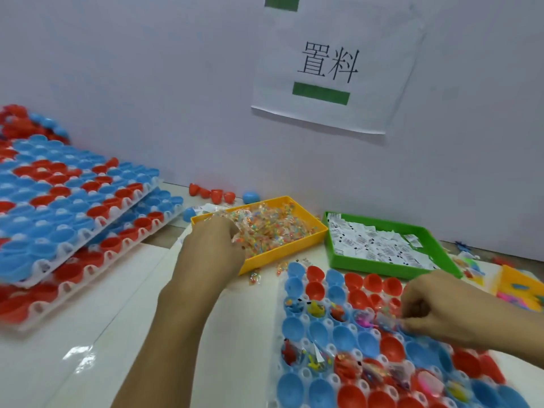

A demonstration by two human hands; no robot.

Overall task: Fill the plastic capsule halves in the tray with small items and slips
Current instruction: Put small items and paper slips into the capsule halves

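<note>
With two rows of the tray [278, 334] filled and most halves empty, the left hand [212, 248] grips packets [276, 225] while the right hand [435, 307] pinches one over a cup.

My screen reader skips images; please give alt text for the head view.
A left hand digs into a yellow bin of small packets while the right hand drops one into capsule halves in a white tray; a green bin holds paper slips.
</note>
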